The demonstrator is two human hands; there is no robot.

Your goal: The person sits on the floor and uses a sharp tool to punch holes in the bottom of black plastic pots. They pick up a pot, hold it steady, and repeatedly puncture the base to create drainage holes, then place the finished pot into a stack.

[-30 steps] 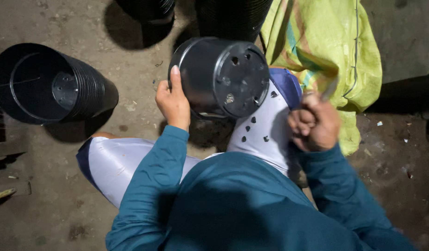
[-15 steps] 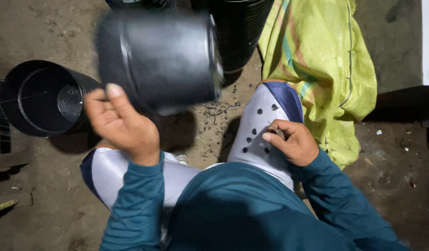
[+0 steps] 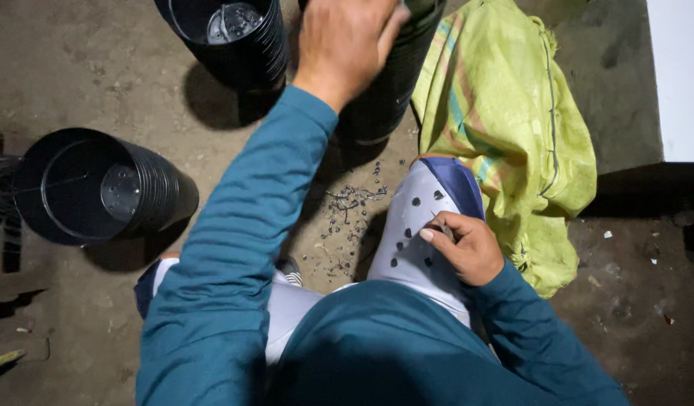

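pot stacks: three, black (image 3: 99, 188) | left hand (image 3: 345, 41) grasping top-centre stack | right hand (image 3: 467, 244) clenched, contents unclear | yellow sack (image 3: 512, 120): one | dirt floor (image 3: 76, 68)

You are looking at a dim scene lit from above and close in, brightest in the middle of the frame and falling off towards the lower corners, where the ground goes almost black. Your left hand (image 3: 347, 41) at the top centre is softened by motion blur, its fingers smeared; your right hand (image 3: 463, 248) at centre right is sharp. The black pots (image 3: 99, 184) at the left throw a soft dark shadow down onto the ground, and their rims catch thin glints. The yellow sack (image 3: 512, 128) is evenly lit, its folds clear. A white surface (image 3: 677, 75) at the upper right is blown out to flat glare. Edges bend slightly, as with a wide lens.
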